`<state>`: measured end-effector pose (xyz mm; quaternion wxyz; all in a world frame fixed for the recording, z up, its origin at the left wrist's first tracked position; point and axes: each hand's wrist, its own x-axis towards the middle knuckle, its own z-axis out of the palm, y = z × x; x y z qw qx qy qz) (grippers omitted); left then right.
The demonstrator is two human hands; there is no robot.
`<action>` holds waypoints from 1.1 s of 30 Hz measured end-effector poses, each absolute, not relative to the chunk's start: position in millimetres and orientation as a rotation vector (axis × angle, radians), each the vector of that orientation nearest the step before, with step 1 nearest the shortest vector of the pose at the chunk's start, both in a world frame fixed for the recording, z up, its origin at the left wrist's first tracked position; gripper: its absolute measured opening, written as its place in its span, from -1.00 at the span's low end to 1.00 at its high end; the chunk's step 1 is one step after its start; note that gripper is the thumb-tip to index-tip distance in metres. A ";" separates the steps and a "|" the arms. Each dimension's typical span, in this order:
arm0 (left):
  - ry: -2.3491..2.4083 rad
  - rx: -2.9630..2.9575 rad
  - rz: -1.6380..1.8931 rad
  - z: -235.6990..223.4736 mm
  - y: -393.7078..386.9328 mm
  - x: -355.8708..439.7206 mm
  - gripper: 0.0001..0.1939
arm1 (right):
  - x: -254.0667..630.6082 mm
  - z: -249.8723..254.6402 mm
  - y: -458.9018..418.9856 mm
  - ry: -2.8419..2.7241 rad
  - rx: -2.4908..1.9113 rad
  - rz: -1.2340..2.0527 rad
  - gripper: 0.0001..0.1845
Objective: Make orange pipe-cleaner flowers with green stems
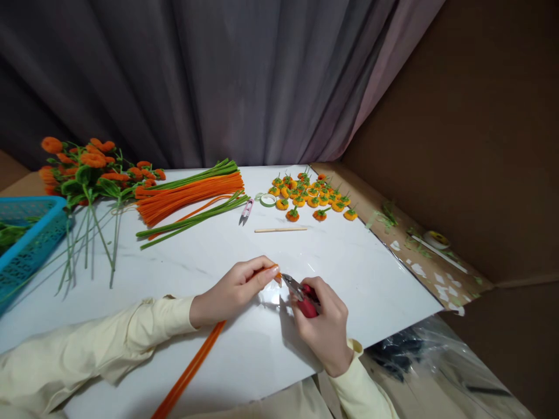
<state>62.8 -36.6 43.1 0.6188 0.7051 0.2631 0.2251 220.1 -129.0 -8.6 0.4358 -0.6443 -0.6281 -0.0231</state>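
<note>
Head view, 1 frame. Left hand (233,289) pinches the end of an orange pipe cleaner (192,368) between thumb and fingertips; the stem runs back under the palm and off the near edge of the counter (349,273). Left grip closed on the stem tip.

Right hand (325,326) is wrapped around red-handled pliers (301,294), grip closed on the handles. The pliers' nose meets the pipe cleaner tip just beside the left fingertips; whether the nose is clamped on the wire cannot be told at this size.

Surroundings:
- Bundle of straight orange and green stems (190,195), far centre.
- Cluster of small finished orange pieces with green tops (310,195), far right, too many to count.
- Assembled orange flowers on green stalks (87,174), far left, beside a blue basket (26,238).
- Thread snips (246,210), a roll of green tape (268,200) and a wooden stick (280,230), mid counter, well apart from both hands.

Progress, as a judgement: many small pieces and several flowers are already made; a large stock of unused stems remains. The stem in hand is long and unshaped apart from work at its tip, so this piece looks barely begun.
</note>
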 end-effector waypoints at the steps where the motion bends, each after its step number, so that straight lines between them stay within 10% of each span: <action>1: 0.608 1.624 0.516 42.9 -36.6 62.7 -0.74 | 219.9 -8.4 -129.0 -1.562 -1.603 -0.064 -0.92; 18: 0.665 1.589 0.497 36.9 -29.3 62.5 -0.70 | 230.9 -5.2 -127.4 -1.580 -1.664 -0.059 -0.93; 33: 0.703 2.148 0.617 28.6 66.0 58.0 -0.82 | 479.4 -2.5 -146.8 -0.935 -2.229 -0.653 -0.60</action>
